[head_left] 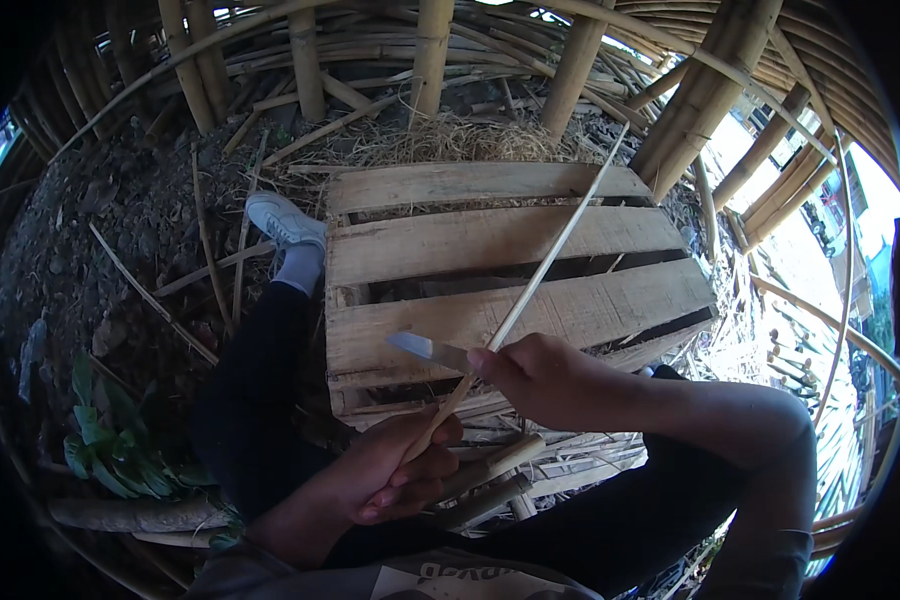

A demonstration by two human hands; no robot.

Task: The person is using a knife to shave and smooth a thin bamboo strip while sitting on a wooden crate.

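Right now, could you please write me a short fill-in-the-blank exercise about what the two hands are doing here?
1. The right hand holds a ____ whose blade points to the person's left.
2. The left hand grips the lower end of a thin ____ strip.
3. The strip slants up over a wooden ____ of spaced boards.
4. The white ____ lies left of those boards.

Missing words: knife; bamboo; pallet; shoe

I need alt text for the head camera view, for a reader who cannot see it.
A person's left hand holds a thin bamboo strip while the right hand presses a knife to it, above a wooden pallet on littered ground.
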